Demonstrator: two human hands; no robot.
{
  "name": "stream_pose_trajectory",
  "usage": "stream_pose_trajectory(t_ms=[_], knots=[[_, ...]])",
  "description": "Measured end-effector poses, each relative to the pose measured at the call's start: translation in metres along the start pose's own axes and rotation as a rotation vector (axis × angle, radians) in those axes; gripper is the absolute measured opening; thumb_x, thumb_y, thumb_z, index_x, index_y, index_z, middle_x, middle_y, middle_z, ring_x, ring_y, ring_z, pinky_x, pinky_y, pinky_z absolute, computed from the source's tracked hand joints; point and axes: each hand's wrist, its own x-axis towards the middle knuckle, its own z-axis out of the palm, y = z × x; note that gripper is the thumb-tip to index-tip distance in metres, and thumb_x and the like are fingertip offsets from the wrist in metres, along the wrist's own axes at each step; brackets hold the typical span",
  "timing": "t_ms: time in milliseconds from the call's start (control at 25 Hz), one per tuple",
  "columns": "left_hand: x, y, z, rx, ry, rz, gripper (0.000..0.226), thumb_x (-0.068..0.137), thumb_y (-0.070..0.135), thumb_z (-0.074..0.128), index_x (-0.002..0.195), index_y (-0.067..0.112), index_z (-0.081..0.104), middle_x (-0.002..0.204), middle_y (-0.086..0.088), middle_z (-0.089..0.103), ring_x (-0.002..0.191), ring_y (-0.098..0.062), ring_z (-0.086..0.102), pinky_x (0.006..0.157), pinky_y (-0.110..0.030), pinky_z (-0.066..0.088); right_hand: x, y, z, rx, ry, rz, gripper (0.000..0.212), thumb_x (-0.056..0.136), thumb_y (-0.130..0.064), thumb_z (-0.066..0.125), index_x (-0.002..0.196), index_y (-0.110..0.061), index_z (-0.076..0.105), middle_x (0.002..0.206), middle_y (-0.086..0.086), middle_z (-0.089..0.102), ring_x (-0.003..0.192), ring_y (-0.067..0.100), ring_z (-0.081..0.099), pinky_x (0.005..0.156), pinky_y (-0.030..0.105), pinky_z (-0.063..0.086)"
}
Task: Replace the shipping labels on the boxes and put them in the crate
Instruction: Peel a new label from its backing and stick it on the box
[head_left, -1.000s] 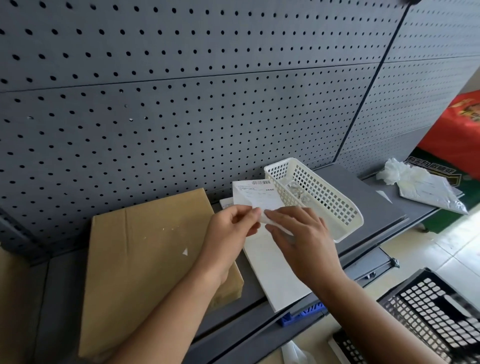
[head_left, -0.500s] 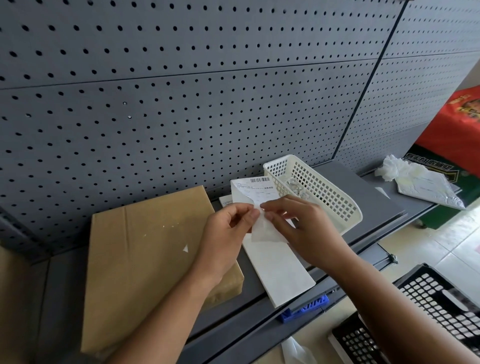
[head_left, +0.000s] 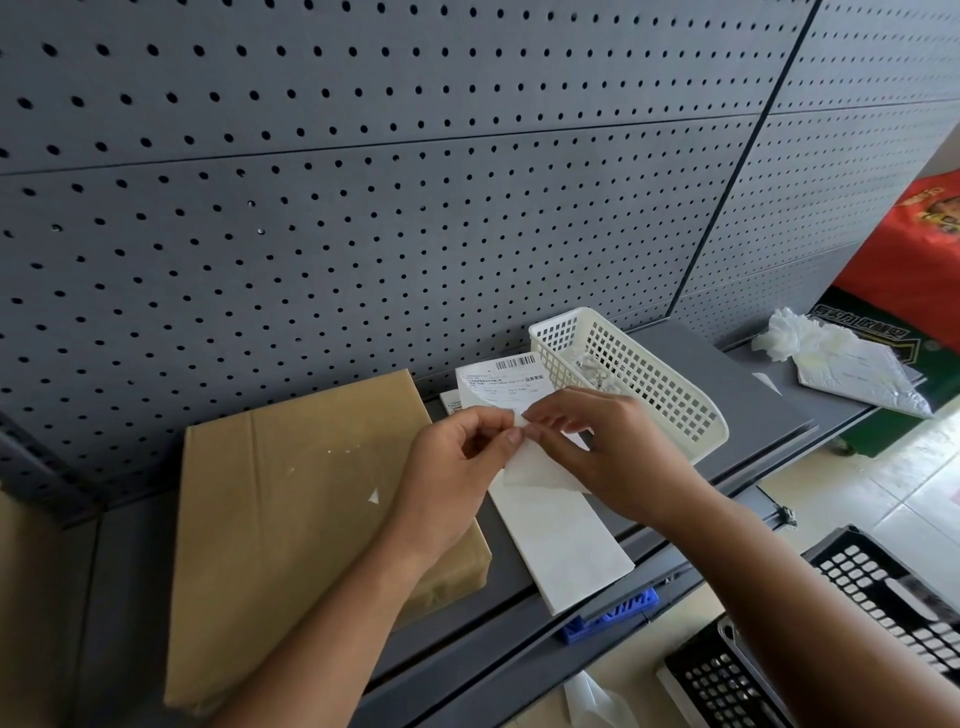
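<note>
A white shipping label (head_left: 501, 382) with a barcode is held upright above the shelf. My left hand (head_left: 452, 467) pinches its lower edge. My right hand (head_left: 608, 457) pinches the translucent backing sheet (head_left: 535, 467), which hangs peeled down from the label. A flat white box (head_left: 566, 540) lies on the shelf under both hands. A brown cardboard box (head_left: 291, 509) lies to the left of it. A black lattice crate (head_left: 857, 634) stands on the floor at lower right.
A white mesh basket (head_left: 670, 400) with crumpled paper scraps sits behind the hands on the grey shelf (head_left: 727, 384). Grey pegboard (head_left: 363, 182) forms the back wall. A crumpled plastic bag (head_left: 852, 364) lies far right. A blue tool (head_left: 613, 618) rests on the shelf's front lip.
The backing sheet has been peeled further down from the label by my right hand. Both hands stay over the white box.
</note>
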Motion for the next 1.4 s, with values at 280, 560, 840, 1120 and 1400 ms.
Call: stream_pose_trajectory(t_ms=[280, 560, 840, 1120, 1400], knots=[[0.0, 0.004, 0.002, 0.03, 0.034, -0.023, 0.012, 0.093, 0.015, 0.069, 0.102, 0.016, 0.077, 0.092, -0.002, 0.077, 0.088, -0.02, 0.072, 0.078, -0.023, 0.057, 0.005, 0.0, 0.0, -0.15, 0.026, -0.03, 0.026, 0.096, -0.042, 0.049, 0.102, -0.026, 0.069, 0.094, -0.016, 0.07, 0.081, 0.002, 0.063, 0.07, 0.034, 0.055], [0.002, 0.008, -0.003, 0.039, 0.025, -0.029, 0.013, 0.096, 0.012, 0.065, 0.099, 0.015, 0.077, 0.068, 0.008, 0.068, 0.069, -0.003, 0.061, 0.07, -0.014, 0.049, 0.011, 0.002, 0.0, -0.122, -0.037, -0.05, 0.027, 0.095, -0.045, 0.055, 0.105, -0.027, 0.072, 0.095, -0.015, 0.071, 0.083, -0.002, 0.064, 0.074, 0.029, 0.055], [0.004, 0.007, -0.002, 0.144, 0.075, 0.008, 0.009, 0.094, 0.016, 0.068, 0.094, 0.019, 0.077, 0.081, 0.003, 0.075, 0.074, -0.012, 0.066, 0.073, -0.026, 0.055, 0.013, -0.004, 0.002, -0.144, 0.019, -0.03, 0.021, 0.097, -0.034, 0.051, 0.098, -0.024, 0.069, 0.09, -0.012, 0.071, 0.079, 0.009, 0.065, 0.068, 0.038, 0.055], [0.003, 0.003, -0.007, 0.271, 0.077, -0.08, 0.012, 0.092, 0.019, 0.068, 0.08, 0.021, 0.072, 0.072, 0.006, 0.069, 0.069, -0.006, 0.062, 0.069, -0.023, 0.053, 0.04, -0.002, -0.018, 0.016, 0.196, 0.335, 0.017, 0.099, -0.025, 0.052, 0.088, -0.02, 0.063, 0.076, -0.005, 0.065, 0.071, 0.016, 0.061, 0.066, 0.033, 0.047], [0.003, 0.011, -0.005, 0.403, 0.039, -0.144, 0.011, 0.089, 0.018, 0.067, 0.078, 0.018, 0.068, 0.066, 0.008, 0.066, 0.056, 0.0, 0.053, 0.054, -0.013, 0.044, 0.061, -0.001, -0.029, 0.043, 0.174, 0.474, 0.022, 0.1, -0.026, 0.043, 0.089, -0.018, 0.061, 0.08, 0.002, 0.069, 0.081, 0.025, 0.065, 0.077, 0.044, 0.056]])
